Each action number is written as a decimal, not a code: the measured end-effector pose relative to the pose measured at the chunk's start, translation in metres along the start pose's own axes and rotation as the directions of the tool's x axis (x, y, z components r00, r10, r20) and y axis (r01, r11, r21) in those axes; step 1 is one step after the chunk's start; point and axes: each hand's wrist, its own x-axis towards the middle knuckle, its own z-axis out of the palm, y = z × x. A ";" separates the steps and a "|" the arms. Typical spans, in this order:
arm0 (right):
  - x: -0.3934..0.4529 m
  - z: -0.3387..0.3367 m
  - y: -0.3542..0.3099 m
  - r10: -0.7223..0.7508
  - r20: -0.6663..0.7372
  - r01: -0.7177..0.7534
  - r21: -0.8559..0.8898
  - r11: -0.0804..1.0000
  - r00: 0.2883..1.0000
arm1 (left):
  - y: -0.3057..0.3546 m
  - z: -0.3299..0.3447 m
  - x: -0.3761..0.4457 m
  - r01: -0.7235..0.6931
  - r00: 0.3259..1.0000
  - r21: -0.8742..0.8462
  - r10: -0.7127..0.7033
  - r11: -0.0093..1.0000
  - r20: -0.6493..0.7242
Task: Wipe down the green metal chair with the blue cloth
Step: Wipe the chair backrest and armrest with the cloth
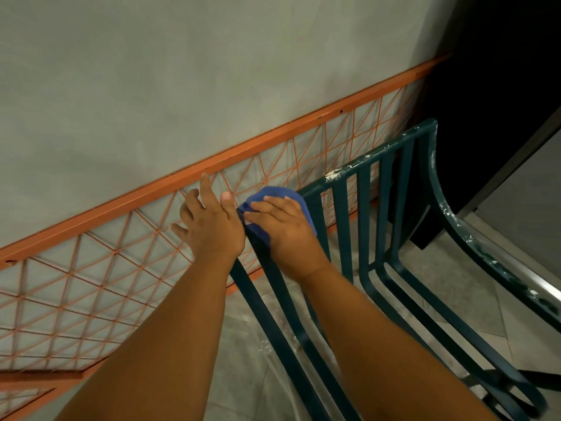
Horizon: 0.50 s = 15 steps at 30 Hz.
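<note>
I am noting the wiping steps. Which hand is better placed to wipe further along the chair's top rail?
The right hand: it already presses the blue cloth on the green chair at the rail's corner. The left hand is open, without cloth.

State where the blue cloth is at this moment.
In the head view, centre frame, the blue cloth lies under the right hand on the green chair backrest's top-left corner, beside the left hand.
</note>
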 end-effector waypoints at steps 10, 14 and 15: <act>0.011 -0.006 -0.022 0.176 0.037 -0.178 0.067 0.982 0.984 | -0.001 0.003 0.001 -0.005 1.000 0.024 0.006 1.000 -0.001; 0.018 -0.009 -0.041 0.313 0.065 -0.305 -0.117 0.945 0.947 | 0.000 0.004 0.003 -0.001 1.000 0.019 0.001 1.000 -0.007; 0.016 -0.006 -0.050 0.340 0.086 -0.328 -0.125 0.936 0.936 | -0.001 0.004 0.003 0.006 1.000 0.010 -0.006 1.000 -0.012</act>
